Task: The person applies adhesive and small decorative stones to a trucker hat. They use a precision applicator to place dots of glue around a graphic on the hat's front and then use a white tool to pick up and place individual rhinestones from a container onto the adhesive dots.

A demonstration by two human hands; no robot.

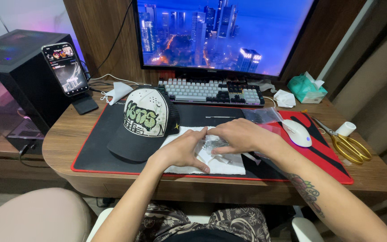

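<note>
Both hands meet over a white cloth (229,166) spread on the near middle of the black desk mat with a red border (95,148), close to the desk's front edge. Between them lies a small clear plastic bag of tiny shiny pieces (211,144). It is crumpled, its long axis running roughly left to right along the cloth, though its ends are hidden and I cannot tell which way it points. The left hand (182,152) presses its fingers down on the bag's left end, thumb reaching forward; the right hand (240,136) lies across the bag's right end with fingers curled over it. Both hands are pinching or pinning the bag rather than lying loose, but the exact hold under the fingers is hidden.

Just left of the cloth, a black and white cap with green lettering (144,123) sits on the mat, brim toward the front edge. A white computer mouse (298,133) lies on the mat's right part, near the right wrist. Gold-handled scissors (348,144) lie toward the desk's right edge, beside a small white roll (346,129). At the back edge stand a grey and white keyboard (211,92), a monitor showing a blue night city (225,31) and a green tissue pack (306,89). A smartphone on a stand (66,69) is at the back left corner
</note>
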